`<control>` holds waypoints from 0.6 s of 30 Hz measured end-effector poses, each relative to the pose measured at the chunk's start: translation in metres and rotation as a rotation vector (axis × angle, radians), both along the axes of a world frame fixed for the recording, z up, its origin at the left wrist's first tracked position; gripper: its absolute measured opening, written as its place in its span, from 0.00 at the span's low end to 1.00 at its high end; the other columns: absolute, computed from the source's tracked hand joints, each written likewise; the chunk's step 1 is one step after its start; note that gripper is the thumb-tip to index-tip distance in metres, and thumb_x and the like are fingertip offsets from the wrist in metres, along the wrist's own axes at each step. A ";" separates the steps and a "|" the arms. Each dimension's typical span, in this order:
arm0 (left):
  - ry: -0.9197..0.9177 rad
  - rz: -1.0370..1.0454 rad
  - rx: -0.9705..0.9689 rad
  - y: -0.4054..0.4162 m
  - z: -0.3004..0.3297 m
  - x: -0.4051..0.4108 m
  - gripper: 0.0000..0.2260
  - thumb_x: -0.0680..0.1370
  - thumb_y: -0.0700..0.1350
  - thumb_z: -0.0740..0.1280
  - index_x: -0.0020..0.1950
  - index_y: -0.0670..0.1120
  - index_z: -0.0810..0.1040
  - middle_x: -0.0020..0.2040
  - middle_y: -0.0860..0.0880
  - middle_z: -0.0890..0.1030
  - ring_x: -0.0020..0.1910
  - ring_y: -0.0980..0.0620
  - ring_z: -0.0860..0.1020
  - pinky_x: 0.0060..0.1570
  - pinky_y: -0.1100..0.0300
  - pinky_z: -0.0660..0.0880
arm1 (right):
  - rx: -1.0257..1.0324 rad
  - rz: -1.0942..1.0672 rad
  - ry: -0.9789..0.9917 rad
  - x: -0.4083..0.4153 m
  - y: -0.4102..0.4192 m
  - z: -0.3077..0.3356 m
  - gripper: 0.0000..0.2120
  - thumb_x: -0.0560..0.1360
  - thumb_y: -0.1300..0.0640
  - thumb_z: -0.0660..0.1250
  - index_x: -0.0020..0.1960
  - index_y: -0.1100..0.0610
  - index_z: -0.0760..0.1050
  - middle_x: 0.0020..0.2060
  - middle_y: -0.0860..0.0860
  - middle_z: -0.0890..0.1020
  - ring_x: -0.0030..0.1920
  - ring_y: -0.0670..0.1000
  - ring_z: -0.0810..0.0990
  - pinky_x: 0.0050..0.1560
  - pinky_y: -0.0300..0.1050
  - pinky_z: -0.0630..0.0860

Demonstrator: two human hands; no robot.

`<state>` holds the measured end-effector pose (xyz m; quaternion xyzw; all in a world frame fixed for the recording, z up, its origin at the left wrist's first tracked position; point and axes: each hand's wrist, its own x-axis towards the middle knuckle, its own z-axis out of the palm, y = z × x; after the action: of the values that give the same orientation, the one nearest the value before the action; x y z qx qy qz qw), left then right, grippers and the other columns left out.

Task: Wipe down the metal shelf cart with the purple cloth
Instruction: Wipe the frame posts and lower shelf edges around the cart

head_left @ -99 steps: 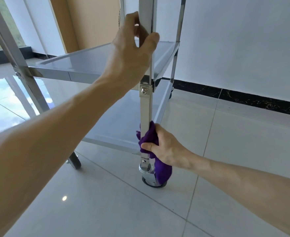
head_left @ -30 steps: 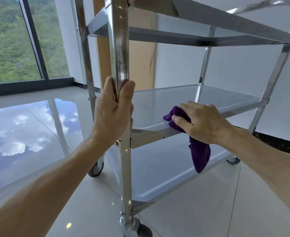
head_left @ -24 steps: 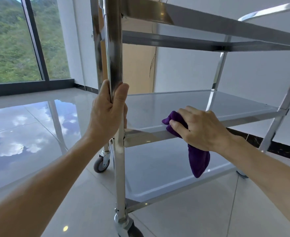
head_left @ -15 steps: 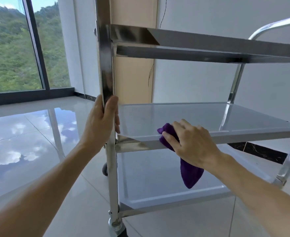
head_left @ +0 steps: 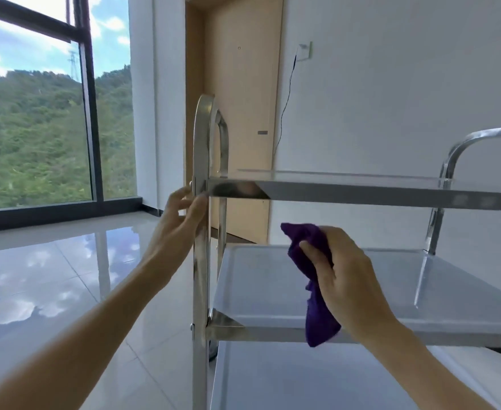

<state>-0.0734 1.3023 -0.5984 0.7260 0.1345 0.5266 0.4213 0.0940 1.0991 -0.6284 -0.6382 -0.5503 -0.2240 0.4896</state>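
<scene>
The metal shelf cart (head_left: 361,194) stands in front of me, with its top, middle (head_left: 420,291) and bottom (head_left: 302,380) shelves in view. My left hand (head_left: 178,223) holds the cart's near-left upright post (head_left: 199,291) just below the top shelf's corner, thumb in front and fingers behind. My right hand (head_left: 350,279) grips the bunched purple cloth (head_left: 317,318) in the air between the top and middle shelves. The cloth's tail hangs down over the middle shelf's front edge.
A curved handle rail (head_left: 211,113) rises above the post, and another (head_left: 474,137) stands at the right end. Behind the cart are a wooden door (head_left: 243,84), a white wall with a dangling cable (head_left: 284,99) and a large window (head_left: 36,113). The glossy tile floor (head_left: 51,276) spreads left.
My right hand has lifted the cloth off the middle shelf's front edge. My left hand has slid up the post to the top shelf's corner. The view has tilted upward.
</scene>
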 end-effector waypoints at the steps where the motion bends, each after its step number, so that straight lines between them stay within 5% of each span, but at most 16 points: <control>1: -0.055 -0.001 -0.014 0.000 0.019 0.004 0.16 0.81 0.58 0.59 0.65 0.53 0.71 0.46 0.51 0.79 0.39 0.59 0.79 0.38 0.64 0.78 | 0.054 -0.004 -0.082 -0.005 0.001 0.025 0.14 0.81 0.45 0.56 0.58 0.52 0.73 0.49 0.47 0.80 0.44 0.51 0.79 0.47 0.56 0.80; 4: -0.109 0.008 -0.040 -0.001 0.066 0.017 0.14 0.81 0.60 0.58 0.55 0.51 0.74 0.39 0.50 0.76 0.36 0.55 0.76 0.36 0.63 0.76 | 0.119 -0.053 -0.267 -0.017 0.011 0.101 0.14 0.81 0.47 0.58 0.58 0.56 0.74 0.52 0.52 0.80 0.48 0.52 0.77 0.50 0.57 0.78; 9: -0.137 0.002 -0.154 -0.004 0.099 0.026 0.12 0.83 0.56 0.55 0.52 0.52 0.75 0.47 0.45 0.77 0.46 0.46 0.75 0.52 0.40 0.76 | -0.101 -0.180 -0.396 -0.023 0.045 0.174 0.15 0.81 0.45 0.59 0.59 0.55 0.74 0.54 0.52 0.80 0.52 0.56 0.77 0.57 0.57 0.73; 12: -0.182 -0.018 -0.156 0.002 0.095 0.027 0.17 0.83 0.54 0.56 0.45 0.42 0.72 0.34 0.47 0.71 0.33 0.48 0.69 0.33 0.49 0.68 | -0.490 -0.138 -0.449 -0.024 0.062 0.154 0.21 0.77 0.37 0.60 0.64 0.48 0.71 0.57 0.49 0.79 0.55 0.54 0.77 0.60 0.55 0.73; 14: -0.202 -0.057 -0.172 0.007 0.092 0.027 0.18 0.83 0.54 0.57 0.46 0.39 0.71 0.29 0.51 0.67 0.29 0.51 0.64 0.31 0.53 0.62 | -0.623 -0.286 -0.624 -0.021 0.073 0.129 0.30 0.75 0.32 0.59 0.69 0.49 0.64 0.61 0.51 0.76 0.58 0.57 0.76 0.62 0.57 0.71; 18: -0.205 -0.067 -0.197 0.011 0.090 0.030 0.15 0.83 0.54 0.58 0.45 0.44 0.72 0.29 0.52 0.67 0.31 0.49 0.66 0.34 0.51 0.65 | -0.445 -0.437 -0.786 -0.022 0.097 0.109 0.34 0.74 0.33 0.63 0.70 0.55 0.63 0.59 0.57 0.78 0.55 0.61 0.77 0.56 0.58 0.73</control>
<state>-0.0432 1.3138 -0.5081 0.6275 0.1175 0.5678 0.5196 0.0716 1.1958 -0.5192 -0.6948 -0.5811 -0.4219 0.0392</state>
